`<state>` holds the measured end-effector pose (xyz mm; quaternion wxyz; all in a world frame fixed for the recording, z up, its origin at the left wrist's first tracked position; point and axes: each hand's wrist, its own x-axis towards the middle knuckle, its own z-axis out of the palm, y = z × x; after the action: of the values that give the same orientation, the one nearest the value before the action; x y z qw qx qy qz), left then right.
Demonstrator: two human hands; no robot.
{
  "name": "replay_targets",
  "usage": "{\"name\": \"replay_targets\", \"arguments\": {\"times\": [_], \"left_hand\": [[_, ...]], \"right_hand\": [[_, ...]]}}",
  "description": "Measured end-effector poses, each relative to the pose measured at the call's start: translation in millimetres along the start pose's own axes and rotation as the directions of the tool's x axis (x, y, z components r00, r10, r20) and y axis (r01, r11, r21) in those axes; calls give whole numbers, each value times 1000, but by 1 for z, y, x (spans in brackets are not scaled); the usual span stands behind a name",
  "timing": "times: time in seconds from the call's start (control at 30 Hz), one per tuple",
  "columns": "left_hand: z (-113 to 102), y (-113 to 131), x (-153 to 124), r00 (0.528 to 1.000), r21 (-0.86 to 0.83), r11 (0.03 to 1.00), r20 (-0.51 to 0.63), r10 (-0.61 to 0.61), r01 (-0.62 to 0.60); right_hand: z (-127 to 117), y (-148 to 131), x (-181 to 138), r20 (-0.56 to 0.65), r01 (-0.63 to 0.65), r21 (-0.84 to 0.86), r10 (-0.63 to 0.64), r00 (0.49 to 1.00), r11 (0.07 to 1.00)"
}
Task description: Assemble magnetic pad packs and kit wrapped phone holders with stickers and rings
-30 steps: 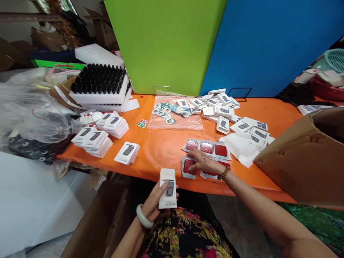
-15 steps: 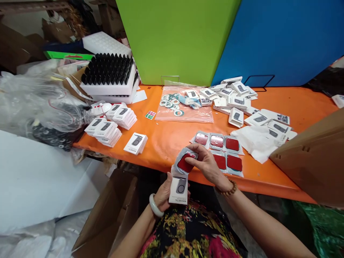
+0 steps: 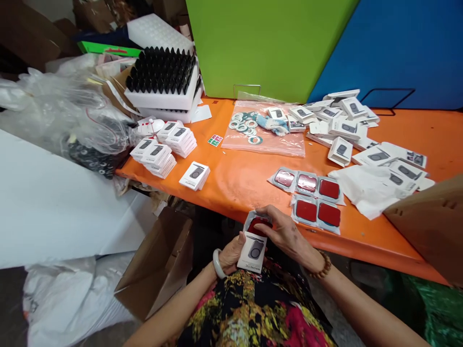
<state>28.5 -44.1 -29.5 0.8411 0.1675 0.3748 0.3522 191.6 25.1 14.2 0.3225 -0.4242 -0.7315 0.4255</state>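
Note:
My left hand [image 3: 230, 253] grips a small white product box [image 3: 252, 252] printed with a dark round holder, held over my lap just below the orange table's [image 3: 238, 185] front edge. My right hand [image 3: 287, 233] holds a red item in a clear wrapper [image 3: 258, 223] right at the top of that box, its fingers curled round it. Several more red wrapped items [image 3: 315, 200] lie in two rows on the table, just beyond my right hand.
Stacks of white boxes [image 3: 164, 149] lie at the table's left, a loose heap of boxes [image 3: 340, 127] at the back right, a clear bag with rings [image 3: 258, 132] in the middle. A foam tray of black parts [image 3: 162, 79] stands far left. Cardboard boxes [image 3: 157, 262] [image 3: 432, 219] flank me.
My right hand picked a red wrapped item off the table and brought it down to the top of the box in my left hand. The view shifted left.

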Motion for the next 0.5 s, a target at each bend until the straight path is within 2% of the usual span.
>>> {"name": "replay_targets", "arguments": {"times": [0.1,0.2,0.33,0.5], "left_hand": [[-3,-4,-2,998,21,999,45,33,-34],[-5,-4,-4,993,60,996,100,58,-64],[-7,-6,-5,993,96,994,112,44,-55],[-9,-12,-1,998,-4,1000,63,28,-28]], "right_hand": [[2,-4,-10,15,96,-101,-95,995,990],[5,-9,-18,38,142,-127,-138,990,982],[12,-9,-25,46,100,-121,-95,994,988],[25,4,-30,-88,7,-103,-16,996,995]]}}
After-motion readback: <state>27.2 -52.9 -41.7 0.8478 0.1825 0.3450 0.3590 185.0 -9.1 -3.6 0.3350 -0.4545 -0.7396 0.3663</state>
